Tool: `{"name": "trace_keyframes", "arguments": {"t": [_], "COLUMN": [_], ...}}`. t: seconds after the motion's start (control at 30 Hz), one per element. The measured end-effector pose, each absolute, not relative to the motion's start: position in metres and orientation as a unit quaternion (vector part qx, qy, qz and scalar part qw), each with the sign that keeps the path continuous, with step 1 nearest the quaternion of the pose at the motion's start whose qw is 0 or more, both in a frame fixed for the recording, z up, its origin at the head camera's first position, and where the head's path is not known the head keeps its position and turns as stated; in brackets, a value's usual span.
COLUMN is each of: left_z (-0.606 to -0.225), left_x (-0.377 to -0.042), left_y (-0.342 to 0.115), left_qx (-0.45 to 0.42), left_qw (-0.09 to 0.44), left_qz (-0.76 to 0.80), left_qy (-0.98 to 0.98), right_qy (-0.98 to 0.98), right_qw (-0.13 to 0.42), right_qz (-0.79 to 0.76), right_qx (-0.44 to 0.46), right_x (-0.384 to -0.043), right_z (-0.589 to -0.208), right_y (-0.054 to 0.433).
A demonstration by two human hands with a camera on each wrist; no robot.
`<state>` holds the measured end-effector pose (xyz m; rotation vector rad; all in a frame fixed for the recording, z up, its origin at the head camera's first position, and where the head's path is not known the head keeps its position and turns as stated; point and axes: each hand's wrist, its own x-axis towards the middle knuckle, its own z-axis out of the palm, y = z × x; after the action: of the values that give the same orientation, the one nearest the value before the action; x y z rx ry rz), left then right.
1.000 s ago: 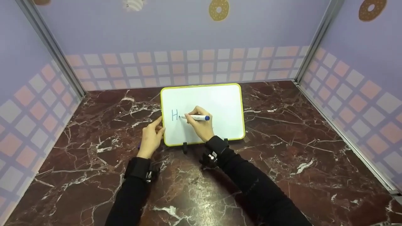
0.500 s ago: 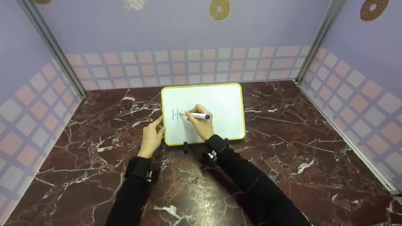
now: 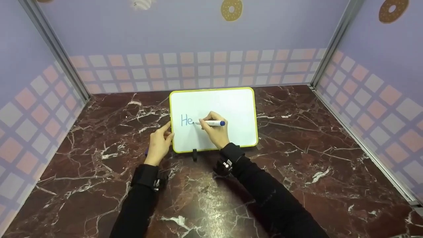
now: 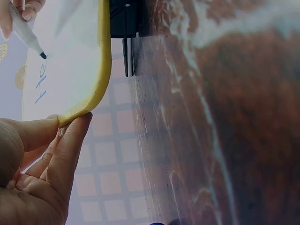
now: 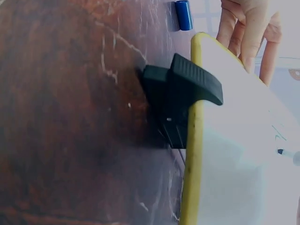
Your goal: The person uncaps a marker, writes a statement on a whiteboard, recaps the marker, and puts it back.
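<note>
A whiteboard (image 3: 214, 99) with a yellow rim leans on a black stand (image 5: 178, 98), the letters "He" (image 3: 186, 120) in blue near its left side. My left hand (image 3: 158, 145) pinches the board's left edge between thumb and fingers, plainly seen in the left wrist view. In my right hand (image 3: 215, 129) is a white marker (image 3: 211, 123) with a blue end, gripped like a pen. Its dark tip (image 4: 43, 55) is at the board just after the "e"; I cannot tell whether it touches.
A blue cap (image 5: 183, 15) is on the dark red marble table (image 3: 297, 185) beyond the left hand, mostly hidden in the head view. Panels with pink and white squares (image 3: 152, 72) enclose the table at the back and both sides.
Beside the "H" an "e" has appeared under the marker tip. My right hand has shifted slightly right with the marker. The left hand stays on the board's edge.
</note>
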<state>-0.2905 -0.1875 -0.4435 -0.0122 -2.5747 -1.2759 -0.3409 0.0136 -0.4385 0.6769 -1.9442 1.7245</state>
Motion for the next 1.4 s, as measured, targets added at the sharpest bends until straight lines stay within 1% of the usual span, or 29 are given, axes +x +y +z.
{"name": "trace_keyframes", "arguments": {"t": [0.27,0.53,0.8,1.03,1.13,1.4], "left_z": [-0.443,-0.444,-0.444,-0.441,-0.441,-0.443], "left_x": [-0.29,-0.291,-0.291,-0.293,-0.293,-0.291], "left_y": [-0.189,-0.187,-0.187,-0.189,-0.189,-0.189], "left_qx": [-0.01,-0.007,-0.008,-0.008,-0.01,-0.012], "left_qw": [0.133,0.132,0.139,0.141,0.141,0.135], "left_qz": [-0.434,-0.43,-0.431,-0.421,-0.421,-0.436], "left_qy": [-0.891,-0.893,-0.892,-0.896,-0.896,-0.89], "right_qy": [-0.693,-0.69,-0.7,-0.706,-0.71,-0.706], "right_qw": [0.245,0.24,0.25,0.234,0.238,0.271], "right_qz": [0.633,0.643,0.621,0.622,0.618,0.611], "right_qx": [0.242,0.23,0.25,0.245,0.238,0.233], "right_x": [-0.346,-0.351,-0.353,-0.344,-0.339,-0.324], "right_z": [-0.43,-0.427,-0.431,-0.439,-0.438,-0.411], "right_y": [0.015,0.014,0.016,0.018,0.018,0.022]}}
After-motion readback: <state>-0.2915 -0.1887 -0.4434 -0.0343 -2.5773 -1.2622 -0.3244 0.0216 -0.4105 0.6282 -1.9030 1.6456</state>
